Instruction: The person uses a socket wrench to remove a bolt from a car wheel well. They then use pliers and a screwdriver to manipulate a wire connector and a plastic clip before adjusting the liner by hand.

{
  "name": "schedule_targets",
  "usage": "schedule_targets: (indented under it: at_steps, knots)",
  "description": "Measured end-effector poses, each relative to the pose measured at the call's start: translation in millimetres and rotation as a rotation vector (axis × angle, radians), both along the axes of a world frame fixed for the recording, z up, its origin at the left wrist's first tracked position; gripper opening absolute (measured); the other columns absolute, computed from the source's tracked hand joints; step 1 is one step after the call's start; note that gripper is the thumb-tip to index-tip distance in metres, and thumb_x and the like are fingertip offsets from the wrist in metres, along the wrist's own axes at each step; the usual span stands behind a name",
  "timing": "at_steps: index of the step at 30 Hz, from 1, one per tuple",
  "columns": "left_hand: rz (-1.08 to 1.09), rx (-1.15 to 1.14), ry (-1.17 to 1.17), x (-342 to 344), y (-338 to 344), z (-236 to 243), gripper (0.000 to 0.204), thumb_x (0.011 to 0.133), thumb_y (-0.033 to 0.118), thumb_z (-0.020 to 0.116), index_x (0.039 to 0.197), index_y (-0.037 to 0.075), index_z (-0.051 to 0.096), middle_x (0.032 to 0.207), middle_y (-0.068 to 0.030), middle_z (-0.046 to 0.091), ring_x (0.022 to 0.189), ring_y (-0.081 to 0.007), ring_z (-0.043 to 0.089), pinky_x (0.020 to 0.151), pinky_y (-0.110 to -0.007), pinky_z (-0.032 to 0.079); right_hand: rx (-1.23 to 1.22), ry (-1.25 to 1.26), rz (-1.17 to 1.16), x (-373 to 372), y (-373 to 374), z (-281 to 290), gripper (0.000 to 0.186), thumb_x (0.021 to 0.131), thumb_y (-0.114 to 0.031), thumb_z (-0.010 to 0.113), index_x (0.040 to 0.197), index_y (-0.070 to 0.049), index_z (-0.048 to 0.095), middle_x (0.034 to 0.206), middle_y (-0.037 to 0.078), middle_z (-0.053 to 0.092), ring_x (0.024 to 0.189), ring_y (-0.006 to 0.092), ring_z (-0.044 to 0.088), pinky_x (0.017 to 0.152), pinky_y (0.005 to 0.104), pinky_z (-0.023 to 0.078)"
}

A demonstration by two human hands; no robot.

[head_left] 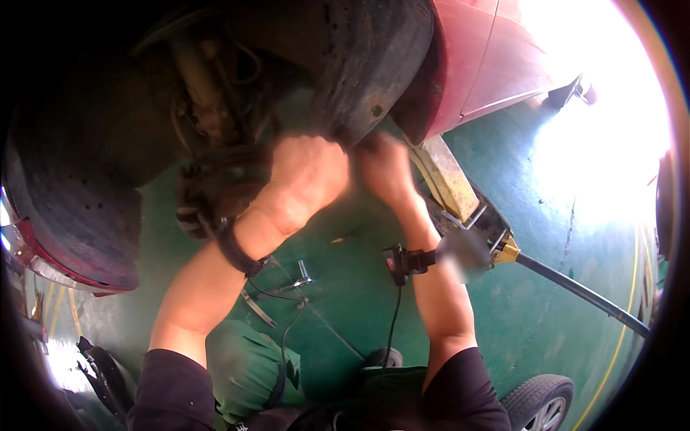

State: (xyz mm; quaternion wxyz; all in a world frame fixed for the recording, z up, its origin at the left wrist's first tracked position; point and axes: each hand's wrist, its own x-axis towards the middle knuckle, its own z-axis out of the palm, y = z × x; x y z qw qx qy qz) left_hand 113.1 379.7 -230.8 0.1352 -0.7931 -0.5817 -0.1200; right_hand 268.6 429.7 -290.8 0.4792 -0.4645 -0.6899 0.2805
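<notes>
A dark plastic wheel arch liner (370, 65) hangs down inside the red car's raised wheel well, its lower end between my two hands. My left hand (309, 172) is closed in a fist against that lower end, its fingers curled round the edge and mostly turned from view. On the other side of the edge, my right hand (386, 169) is raised close to the liner and the car's sill. Its fingers are smeared by motion and in shadow. To the left of my left hand, the brake and hub assembly (208, 197) sits under a strut (198, 86).
A yellowish floor jack (449, 176) stands under the sill, its long handle (582, 291) reaching right. A ratchet with a socket (298, 284) lies on the green floor between my forearms. A wheel (539, 402) lies at lower right. The bumper (79, 248) hangs at left.
</notes>
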Motion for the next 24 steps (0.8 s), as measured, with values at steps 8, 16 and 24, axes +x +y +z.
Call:
schedule_targets:
  at_steps: [8,16,24]
  knots:
    - [-0.010,-0.108,-0.138,52,51,-17,0.031,0.094,0.029,0.056,0.084,0.008,0.077,0.082,-0.0172,0.075,0.079,-0.0368,0.074,0.074,-0.047,0.059,0.144,0.163,-0.285,20,1,41,0.042,0.098,-0.033,0.063,0.119,0.003,0.063,0.093,0.024,0.072,0.090,0.0379,0.071,0.080,0.0424,0.053]
    - [-0.059,-0.325,-0.401,47,49,-78,0.054,0.101,0.051,0.048,0.097,0.003,0.071,0.096,-0.0237,0.073,0.095,-0.0446,0.070,0.084,-0.052,0.055,0.268,-0.359,-0.482,54,4,22,0.031,0.090,-0.031,0.063,0.094,-0.002,0.070,0.089,0.026,0.070,0.086,0.0475,0.068,0.073,0.0500,0.054]
    - [-0.182,-1.726,-0.201,-77,-35,-186,0.059,0.101,0.056,0.050,0.100,0.001,0.070,0.090,-0.0081,0.072,0.076,-0.0192,0.068,0.065,-0.036,0.056,0.058,-0.780,-0.534,48,4,-18,0.026,0.091,-0.021,0.063,0.101,0.002,0.064,0.090,0.027,0.069,0.086,0.0473,0.067,0.077,0.0503,0.054]
